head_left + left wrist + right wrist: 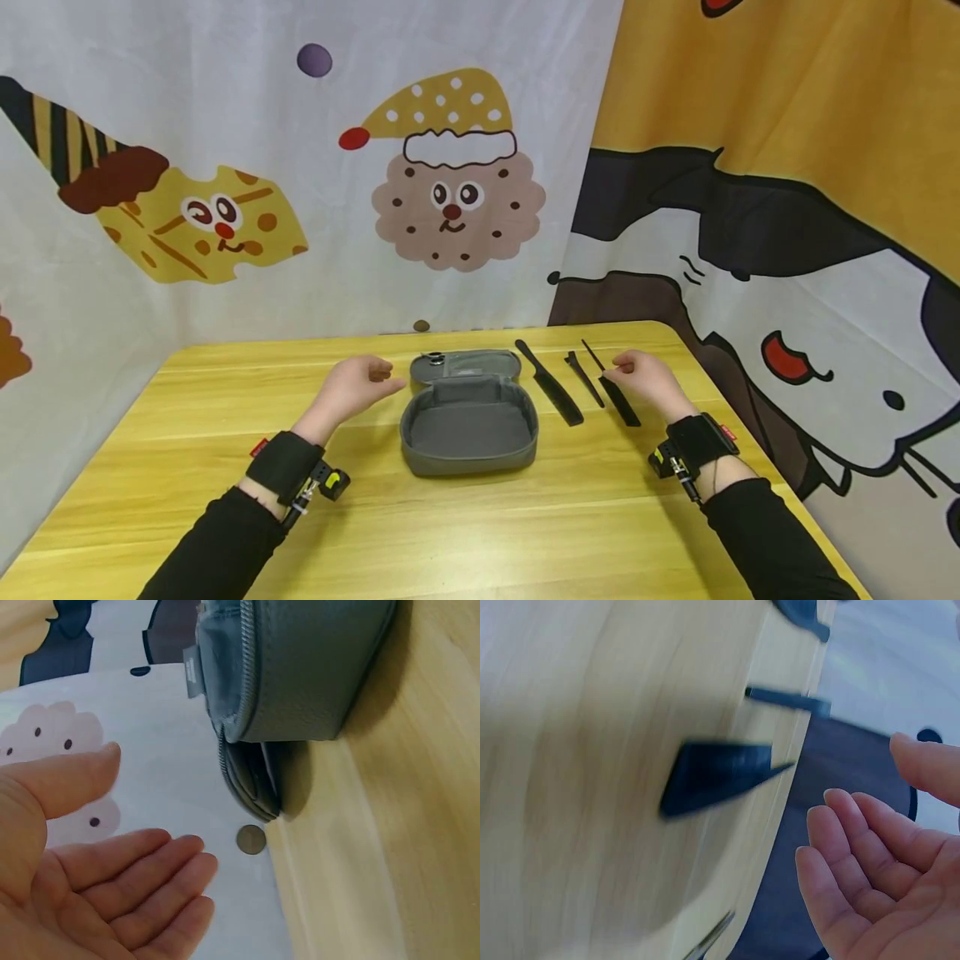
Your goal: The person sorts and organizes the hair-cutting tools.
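Note:
A grey zip case [468, 464] lies unzipped on the table, its lid [487, 364] folded back behind it. My left hand [356, 390] hovers just left of the case, fingers loosely bent and holding nothing. In the left wrist view the case [307, 675] is beyond the relaxed fingertips. To the case's right lie a black wide comb [553, 390], a narrow dark hair clip [585, 381] and a black tail comb [621, 404]. My right hand [647, 379] is over the tail comb, overlapping its thin handle. In the right wrist view this palm [900, 892] is bare.
A small dark and silver round item [435, 358] sits on the lid's left part. A slim metal tool [712, 935] lies near the table edge in the right wrist view. Printed curtains [300, 292] hang behind the wooden table [480, 542] and along its right side.

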`<action>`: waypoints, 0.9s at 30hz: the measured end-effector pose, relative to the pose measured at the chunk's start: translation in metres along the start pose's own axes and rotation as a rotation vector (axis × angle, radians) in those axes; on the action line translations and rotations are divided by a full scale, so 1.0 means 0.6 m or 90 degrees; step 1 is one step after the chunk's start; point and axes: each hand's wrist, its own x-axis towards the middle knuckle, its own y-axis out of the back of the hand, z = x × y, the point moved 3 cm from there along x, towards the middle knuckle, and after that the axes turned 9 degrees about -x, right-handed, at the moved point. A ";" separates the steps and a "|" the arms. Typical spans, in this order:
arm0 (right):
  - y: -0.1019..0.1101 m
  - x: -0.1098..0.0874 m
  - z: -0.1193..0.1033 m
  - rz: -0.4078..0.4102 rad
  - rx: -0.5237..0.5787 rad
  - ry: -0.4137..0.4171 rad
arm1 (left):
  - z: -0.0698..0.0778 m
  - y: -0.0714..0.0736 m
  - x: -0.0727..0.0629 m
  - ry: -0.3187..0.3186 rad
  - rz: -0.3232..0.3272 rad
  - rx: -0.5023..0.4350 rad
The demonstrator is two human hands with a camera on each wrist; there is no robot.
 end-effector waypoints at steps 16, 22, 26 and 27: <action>0.043 -0.021 0.080 0.032 -0.068 -0.060 | 0.046 -0.030 -0.027 -0.178 0.075 0.111; 0.044 -0.025 0.104 0.034 -0.091 -0.083 | 0.057 -0.045 -0.036 -0.204 0.057 0.124; 0.043 -0.023 0.117 0.037 -0.102 -0.099 | 0.063 -0.056 -0.041 -0.223 0.047 0.126; 0.043 -0.023 0.119 0.037 -0.105 -0.102 | 0.064 -0.060 -0.042 -0.227 0.045 0.126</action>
